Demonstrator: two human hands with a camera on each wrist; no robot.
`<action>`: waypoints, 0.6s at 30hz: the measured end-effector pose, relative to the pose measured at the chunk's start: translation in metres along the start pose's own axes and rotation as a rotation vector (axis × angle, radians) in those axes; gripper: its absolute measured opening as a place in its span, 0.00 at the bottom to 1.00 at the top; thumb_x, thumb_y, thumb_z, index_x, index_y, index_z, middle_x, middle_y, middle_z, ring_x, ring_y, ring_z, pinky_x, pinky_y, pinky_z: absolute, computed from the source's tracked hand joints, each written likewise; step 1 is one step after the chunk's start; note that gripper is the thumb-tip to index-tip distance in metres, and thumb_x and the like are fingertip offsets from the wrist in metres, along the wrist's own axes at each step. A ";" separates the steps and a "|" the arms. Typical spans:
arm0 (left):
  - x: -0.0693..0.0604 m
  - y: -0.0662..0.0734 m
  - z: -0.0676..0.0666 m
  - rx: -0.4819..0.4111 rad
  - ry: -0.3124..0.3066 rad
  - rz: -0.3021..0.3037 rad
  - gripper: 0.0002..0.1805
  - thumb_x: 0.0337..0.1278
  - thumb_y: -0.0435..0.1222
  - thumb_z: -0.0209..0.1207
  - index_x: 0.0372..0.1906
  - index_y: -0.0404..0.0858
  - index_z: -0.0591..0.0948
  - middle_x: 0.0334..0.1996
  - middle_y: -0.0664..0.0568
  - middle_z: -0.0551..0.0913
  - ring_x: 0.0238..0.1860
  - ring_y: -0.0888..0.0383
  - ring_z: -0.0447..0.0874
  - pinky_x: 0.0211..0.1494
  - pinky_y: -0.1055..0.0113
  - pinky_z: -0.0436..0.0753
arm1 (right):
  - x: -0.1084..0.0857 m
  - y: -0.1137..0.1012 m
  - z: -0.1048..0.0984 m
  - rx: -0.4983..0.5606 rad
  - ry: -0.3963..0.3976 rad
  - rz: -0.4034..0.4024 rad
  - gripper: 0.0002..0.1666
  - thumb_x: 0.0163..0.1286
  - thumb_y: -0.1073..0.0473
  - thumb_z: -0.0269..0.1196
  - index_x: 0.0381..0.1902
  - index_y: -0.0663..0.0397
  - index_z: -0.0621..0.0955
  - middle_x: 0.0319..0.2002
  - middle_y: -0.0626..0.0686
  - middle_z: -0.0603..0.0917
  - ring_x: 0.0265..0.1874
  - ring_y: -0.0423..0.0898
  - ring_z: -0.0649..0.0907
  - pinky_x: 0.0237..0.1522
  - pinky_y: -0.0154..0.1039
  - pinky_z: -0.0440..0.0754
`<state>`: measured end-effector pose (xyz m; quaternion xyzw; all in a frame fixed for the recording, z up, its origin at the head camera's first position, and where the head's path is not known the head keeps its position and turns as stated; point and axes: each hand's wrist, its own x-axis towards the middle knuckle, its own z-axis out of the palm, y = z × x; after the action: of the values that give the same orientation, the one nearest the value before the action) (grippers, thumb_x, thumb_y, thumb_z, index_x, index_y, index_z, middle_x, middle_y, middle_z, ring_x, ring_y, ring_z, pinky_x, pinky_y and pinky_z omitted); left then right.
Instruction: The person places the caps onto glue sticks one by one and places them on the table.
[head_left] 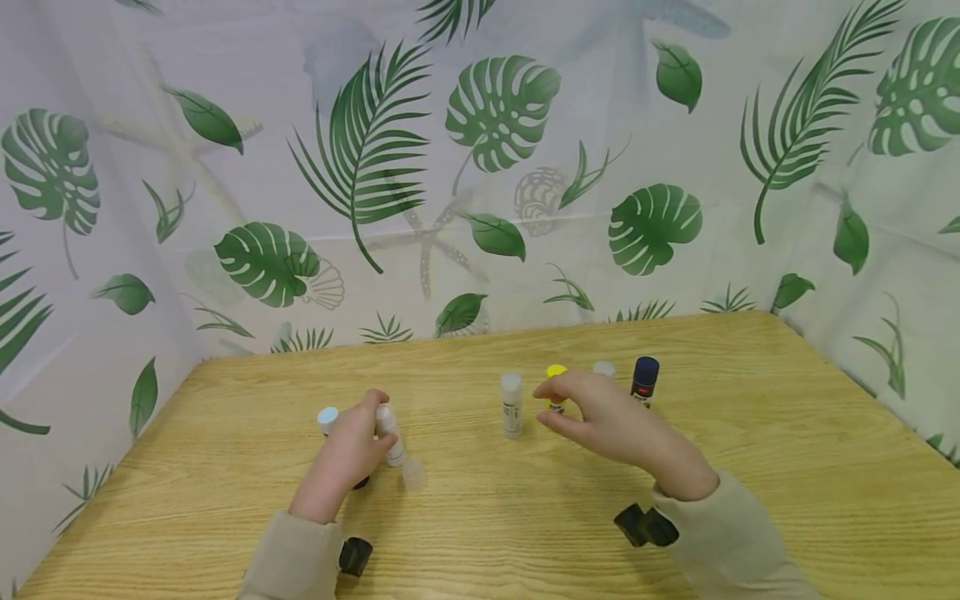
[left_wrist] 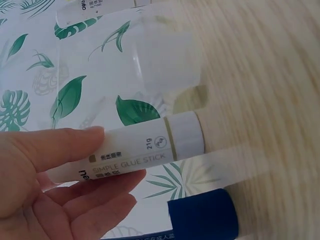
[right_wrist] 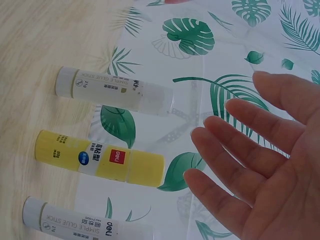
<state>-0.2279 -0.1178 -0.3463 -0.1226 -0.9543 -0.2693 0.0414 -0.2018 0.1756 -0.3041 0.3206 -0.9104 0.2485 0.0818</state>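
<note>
My left hand (head_left: 348, 446) grips a white glue stick (left_wrist: 130, 150) between thumb and fingers; its base is close to the table, and I cannot tell if it touches. A translucent cap (head_left: 413, 475) stands on the table to its right. My right hand (head_left: 600, 412) is held with fingers slightly bent and apart, holding nothing. Behind its fingertips stands a yellow glue stick (right_wrist: 100, 157), partly hidden by the hand in the head view. White glue sticks (right_wrist: 107, 90) stand on both sides of the yellow one; one of them (head_left: 512, 408) is left of my right hand.
A dark navy glue stick (head_left: 645, 379) stands right of my right hand. Beyond my left hand shows a light-blue top (head_left: 327, 415). A dark blue end (left_wrist: 202, 215) lies near the left hand's glue stick. Leaf-patterned cloth (head_left: 480, 208) hangs behind the wooden table (head_left: 480, 533).
</note>
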 end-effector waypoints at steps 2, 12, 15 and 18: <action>0.000 0.000 0.000 0.010 0.021 0.020 0.23 0.50 0.27 0.58 0.53 0.28 0.66 0.33 0.41 0.78 0.30 0.54 0.76 0.29 0.64 0.74 | 0.000 -0.001 0.000 0.000 -0.001 0.000 0.13 0.63 0.58 0.57 0.43 0.59 0.78 0.41 0.53 0.79 0.40 0.48 0.78 0.40 0.44 0.75; -0.004 0.012 -0.014 -0.015 0.184 0.132 0.26 0.49 0.23 0.55 0.54 0.25 0.60 0.35 0.36 0.76 0.28 0.50 0.75 0.28 0.61 0.74 | 0.003 -0.003 -0.001 0.008 0.005 0.002 0.13 0.63 0.59 0.57 0.43 0.60 0.78 0.40 0.53 0.79 0.40 0.49 0.78 0.39 0.44 0.75; -0.006 0.016 -0.018 -0.021 0.216 0.140 0.27 0.49 0.24 0.55 0.55 0.26 0.59 0.37 0.36 0.76 0.24 0.53 0.72 0.26 0.63 0.72 | 0.005 -0.004 -0.001 0.015 0.015 -0.010 0.13 0.62 0.60 0.58 0.43 0.61 0.78 0.39 0.53 0.79 0.38 0.48 0.78 0.39 0.44 0.75; -0.007 0.019 -0.021 -0.014 0.241 0.151 0.27 0.49 0.25 0.55 0.55 0.26 0.60 0.38 0.36 0.76 0.24 0.53 0.71 0.26 0.63 0.72 | 0.007 -0.004 0.000 0.023 0.021 -0.032 0.13 0.62 0.60 0.58 0.42 0.62 0.78 0.38 0.53 0.79 0.37 0.47 0.77 0.38 0.43 0.75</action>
<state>-0.2164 -0.1146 -0.3201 -0.1610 -0.9287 -0.2846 0.1751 -0.2043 0.1694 -0.3002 0.3331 -0.9013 0.2612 0.0917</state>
